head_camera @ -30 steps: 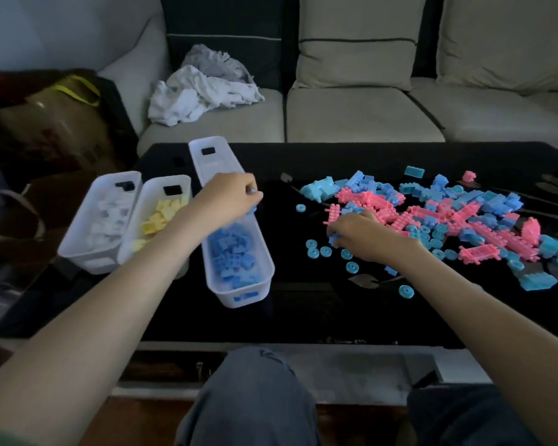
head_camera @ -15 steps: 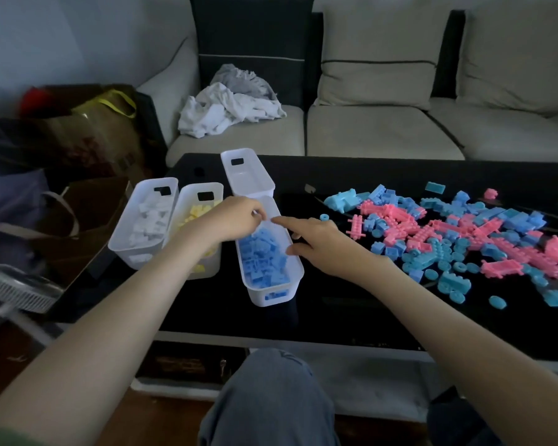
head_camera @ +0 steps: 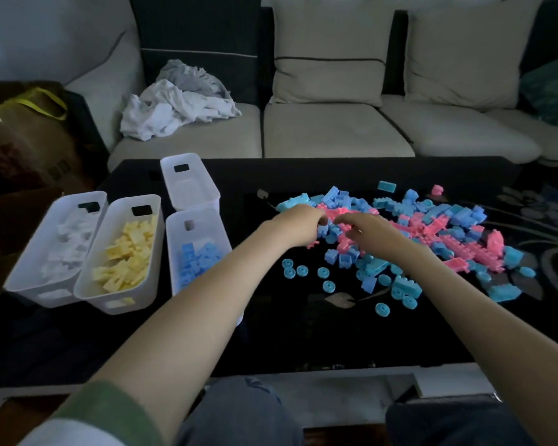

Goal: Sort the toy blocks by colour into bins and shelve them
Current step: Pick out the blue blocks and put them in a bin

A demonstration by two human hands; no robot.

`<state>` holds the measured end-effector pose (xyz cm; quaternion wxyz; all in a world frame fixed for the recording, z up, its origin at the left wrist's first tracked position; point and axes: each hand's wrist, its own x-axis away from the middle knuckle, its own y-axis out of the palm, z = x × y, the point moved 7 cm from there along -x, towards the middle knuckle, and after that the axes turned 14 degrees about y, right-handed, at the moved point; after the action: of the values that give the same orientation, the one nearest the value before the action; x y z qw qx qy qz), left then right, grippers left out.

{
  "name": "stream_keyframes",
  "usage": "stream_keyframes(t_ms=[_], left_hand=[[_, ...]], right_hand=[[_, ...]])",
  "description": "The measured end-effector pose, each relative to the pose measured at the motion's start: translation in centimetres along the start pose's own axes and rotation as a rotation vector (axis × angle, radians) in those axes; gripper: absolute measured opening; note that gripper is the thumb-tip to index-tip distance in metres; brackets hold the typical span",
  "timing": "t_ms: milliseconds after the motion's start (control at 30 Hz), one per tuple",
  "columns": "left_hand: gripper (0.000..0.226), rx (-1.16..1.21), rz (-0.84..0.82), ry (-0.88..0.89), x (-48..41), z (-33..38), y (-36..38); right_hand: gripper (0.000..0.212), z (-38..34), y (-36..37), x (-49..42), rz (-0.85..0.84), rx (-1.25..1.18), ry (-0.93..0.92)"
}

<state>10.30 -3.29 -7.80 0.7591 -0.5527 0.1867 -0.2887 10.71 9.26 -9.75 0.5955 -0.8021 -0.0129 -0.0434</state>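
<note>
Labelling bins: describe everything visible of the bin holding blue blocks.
The blue-block bin is a long white plastic tub, rounded corners, a handle slot in its far end wall. It stands upright on the black table, right of the yellow-block bin, in front of another white bin. Blue blocks partly fill it. The left forearm hides its near right corner.

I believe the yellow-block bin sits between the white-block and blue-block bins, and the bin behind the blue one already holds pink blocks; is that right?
Not quite: in the head view the far bin, behind the blue-block bin, is empty, and the pink blocks still lie on the table. The yellow-block bin does sit between the white-block bin and the blue-block one.
</note>
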Motion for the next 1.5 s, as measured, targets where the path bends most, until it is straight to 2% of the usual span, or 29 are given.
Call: stream_keyframes(t_ms=[100,267,400,433,467,567,700,800,967,1167,1233,1333,1500], left_hand=[[0.05,-0.113,-0.042,-0.031,-2.4,-0.3,1.9],[0.042,-0.266,-0.008,-0.046,-5.0,-1.2,2.5],[0.019,-0.269,-0.056,-0.009,-5.5,-1.5,2.7],[0.008,-0.251,-0.057,-0.003,-5.6,-1.7,2.6],[0.006,-0.234,-0.051,0.011,-5.6,-2.0,2.2],[0.023,-0.139,-0.038,0.019,-5.7,-2.9,1.2],[0.025,-0.112,-0.051,0.102,-6.3,-2.4,1.5],[0.022,-0.138,-0.079,0.151,-6.6,-1.5,2.8],[0.003,-0.163,-0.029,0.197,-6.6,-0.6,3.1],[0.014,-0.135,-0.057,0.159,-5.6,-0.6,3.2],[0.008,-0.119,-0.066,0.181,-5.5,-0.3,3.3],[0.016,-0.079,-0.068,0.191,-5.2,0.0,3.6],[0.012,-0.053,-0.016,0.195,-4.7,0.0,3.3]], right_hand=[[0.032,0.1,0.9,-1.7,-0.012,0.061,-0.027],[0.029,-0.4,1.8,-3.9,-0.064,0.118,-0.061],[0.009,-0.3,1.9,-4.1,-0.14,0.182,-0.102],[0.008,-0.2,1.6,-4.0,-0.133,0.179,-0.116],[0.012,-0.2,1.1,-3.7,-0.117,0.162,-0.123],[0.018,0.1,-0.9,-2.6,-0.05,0.04,-0.124],[0.009,0.7,-1.8,-0.3,-0.133,-0.135,-0.171],[0.017,1.3,-0.7,1.1,-0.169,-0.091,-0.189],[0.016,1.1,1.3,2.1,-0.16,-0.032,-0.27],[0.008,0.8,2.4,3.1,-0.211,-0.013,-0.269],[0.009,0.5,2.4,3.6,-0.228,-0.013,-0.265],[0.011,0.3,2.2,4.2,-0.224,-0.026,-0.254],[0.029,-0.2,2.9,5.2,-0.238,0.086,-0.316]])
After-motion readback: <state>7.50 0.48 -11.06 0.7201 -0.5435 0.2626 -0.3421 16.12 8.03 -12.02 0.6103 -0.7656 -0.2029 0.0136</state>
